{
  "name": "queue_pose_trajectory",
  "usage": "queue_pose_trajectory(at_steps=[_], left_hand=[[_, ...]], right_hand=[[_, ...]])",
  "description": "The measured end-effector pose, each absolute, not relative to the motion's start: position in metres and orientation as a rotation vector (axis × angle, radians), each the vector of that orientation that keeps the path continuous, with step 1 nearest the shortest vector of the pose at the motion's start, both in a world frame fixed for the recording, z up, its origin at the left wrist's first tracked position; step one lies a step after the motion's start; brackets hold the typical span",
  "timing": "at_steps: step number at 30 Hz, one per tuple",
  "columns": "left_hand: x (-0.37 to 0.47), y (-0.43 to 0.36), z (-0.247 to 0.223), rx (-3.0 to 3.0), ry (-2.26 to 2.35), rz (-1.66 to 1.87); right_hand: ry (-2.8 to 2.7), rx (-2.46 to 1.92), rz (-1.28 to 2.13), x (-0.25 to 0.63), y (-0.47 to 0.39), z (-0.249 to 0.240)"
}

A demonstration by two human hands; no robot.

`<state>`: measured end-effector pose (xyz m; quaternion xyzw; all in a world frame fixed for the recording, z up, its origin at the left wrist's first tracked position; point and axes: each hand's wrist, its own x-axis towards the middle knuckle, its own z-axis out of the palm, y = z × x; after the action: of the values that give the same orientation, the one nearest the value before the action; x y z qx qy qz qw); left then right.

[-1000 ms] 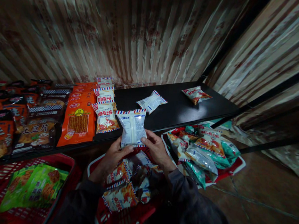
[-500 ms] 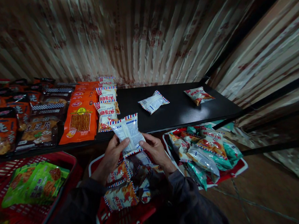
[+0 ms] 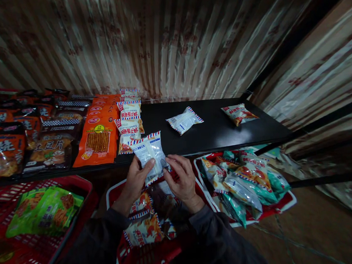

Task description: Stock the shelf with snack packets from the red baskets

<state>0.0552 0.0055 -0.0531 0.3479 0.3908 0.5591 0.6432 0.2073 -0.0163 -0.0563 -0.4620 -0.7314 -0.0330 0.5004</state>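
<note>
A white snack bag (image 3: 150,152) with red-and-blue striped ends is in my left hand (image 3: 136,178), its printed back facing me. My left thumb presses on the bag's middle. At the bag's right edge is my right hand (image 3: 183,180), with thumb and forefinger curled around that edge. Just behind the held bag, a column of matching snack bags (image 3: 130,127) lies overlapped on the black shelf (image 3: 161,145). Beneath my hands, a red basket (image 3: 138,260) with a white rim contains more of these bags (image 3: 144,230).
On the shelf lie a back-up bag (image 3: 185,120) and a face-up bag (image 3: 239,114). Orange packets (image 3: 96,141) and brown bags (image 3: 50,147) stand left. A right-hand basket (image 3: 287,205) holds mixed bags; a left one (image 3: 85,189) holds green packets (image 3: 47,211). A black rack bar (image 3: 331,180) crosses at right.
My right hand has shifted off the bag's face toward its right edge, its fingers lifting and curling. My left hand keeps its hold. The view has moved slightly.
</note>
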Motion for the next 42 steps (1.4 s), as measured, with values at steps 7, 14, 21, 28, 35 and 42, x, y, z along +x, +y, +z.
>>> queue_pose_trajectory(at_steps=[7, 14, 21, 28, 35, 42], left_hand=[[0.058, 0.006, -0.054, 0.883, 0.856, 1.287], [0.056, 0.004, -0.038, 0.845, 0.689, 1.257], [0.054, 0.000, -0.032, 0.788, 0.606, 1.183], [0.054, 0.000, -0.035, 0.956, 0.659, 1.152], [0.061, 0.005, -0.039, 0.845, 0.807, 1.229], [0.064, 0.010, -0.038, 0.781, 0.779, 1.276]], right_hand=[[-1.922, -1.063, -0.084, 0.205, -0.021, -0.057], [-1.968, -1.033, -0.016, 0.206, -0.021, -0.062], [-1.815, -1.086, 0.046, 0.203, -0.022, -0.066], [-1.367, -1.158, 0.426, 0.202, -0.027, -0.066], [-1.090, -1.240, 0.671, 0.196, -0.031, -0.060], [-1.018, -1.195, 0.923, 0.193, -0.028, -0.064]])
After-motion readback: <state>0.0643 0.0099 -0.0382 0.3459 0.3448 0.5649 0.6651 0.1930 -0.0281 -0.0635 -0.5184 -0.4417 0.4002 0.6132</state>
